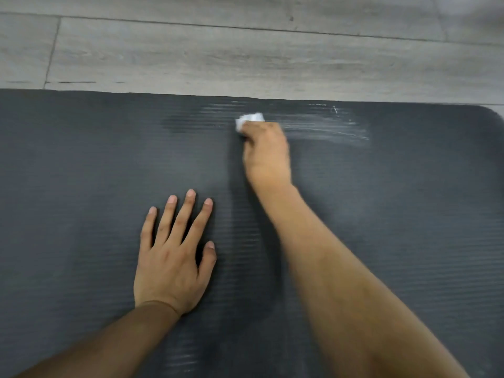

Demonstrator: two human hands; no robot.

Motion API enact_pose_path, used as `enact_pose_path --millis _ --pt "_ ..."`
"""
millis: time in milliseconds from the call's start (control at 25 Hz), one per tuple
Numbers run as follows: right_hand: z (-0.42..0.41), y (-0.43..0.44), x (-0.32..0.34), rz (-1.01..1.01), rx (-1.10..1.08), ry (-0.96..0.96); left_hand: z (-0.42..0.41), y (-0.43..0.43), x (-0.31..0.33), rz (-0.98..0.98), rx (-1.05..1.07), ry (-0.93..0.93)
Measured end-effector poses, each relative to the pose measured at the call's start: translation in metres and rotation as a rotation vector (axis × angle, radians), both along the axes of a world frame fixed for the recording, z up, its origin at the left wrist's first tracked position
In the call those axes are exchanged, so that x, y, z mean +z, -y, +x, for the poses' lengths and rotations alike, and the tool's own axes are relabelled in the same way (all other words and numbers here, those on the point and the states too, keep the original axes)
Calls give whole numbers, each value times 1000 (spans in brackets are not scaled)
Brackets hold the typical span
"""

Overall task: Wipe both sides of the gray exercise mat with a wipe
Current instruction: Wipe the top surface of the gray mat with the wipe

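Observation:
The gray ribbed exercise mat (395, 214) lies flat on the floor and fills most of the view. My right hand (266, 154) reaches to the mat's far edge and holds a crumpled white wipe (249, 120) pressed against the surface. Wet, shiny streaks run to the right of the wipe along that far edge. My left hand (174, 257) rests flat on the mat nearer to me, fingers spread and straight. The mat's rounded far right corner (491, 110) shows.
Beyond the mat's far edge lies a light gray wood-plank floor (245, 50). The mat runs out of view at the left and bottom.

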State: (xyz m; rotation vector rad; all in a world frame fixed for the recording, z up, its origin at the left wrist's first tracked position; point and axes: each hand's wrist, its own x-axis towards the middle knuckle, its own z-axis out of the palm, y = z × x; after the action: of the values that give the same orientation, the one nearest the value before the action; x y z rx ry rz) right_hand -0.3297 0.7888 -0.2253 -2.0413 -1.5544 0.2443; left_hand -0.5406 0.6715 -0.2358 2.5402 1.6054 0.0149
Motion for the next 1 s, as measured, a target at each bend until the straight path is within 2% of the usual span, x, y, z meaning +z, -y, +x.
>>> enact_pose_path --millis 80,120,160,240,400,480,520,560,640,720,760,800,880,1000 --pt "-86 -11 -3 -34 438 136 -1 -2 -2 -2 -13 -5" --pt "-103 -13 1 -67 575 201 -1 -1 -2 -2 -20 -7" --pt "-96 -13 2 -76 618 200 -1 -1 -2 -4 -21 -6" --pt "-39 2 -1 -5 401 140 0 -1 -1 1 -8 -1" --pt "134 70 19 -138 -437 161 1 1 0 13 2 19" --pt "154 74 22 -221 -706 102 3 0 0 18 3 4" --pt "138 65 17 -208 -718 76 2 0 0 17 5 0" --pt "105 53 11 -158 -614 36 2 0 -1 19 7 1" --pt "12 32 0 -47 -191 -82 1 0 -2 29 7 0" --pt "-77 30 -3 -68 290 11 0 0 -3 34 -7 7" --pt "-96 30 0 -72 446 49 0 -1 -3 37 -13 10" --pt "-89 29 1 -55 504 54 0 -1 -3 39 -14 11" --pt "-31 38 3 -5 313 57 0 -1 -2 36 2 10" --pt "96 83 20 -105 -279 163 1 2 -2 42 12 24"
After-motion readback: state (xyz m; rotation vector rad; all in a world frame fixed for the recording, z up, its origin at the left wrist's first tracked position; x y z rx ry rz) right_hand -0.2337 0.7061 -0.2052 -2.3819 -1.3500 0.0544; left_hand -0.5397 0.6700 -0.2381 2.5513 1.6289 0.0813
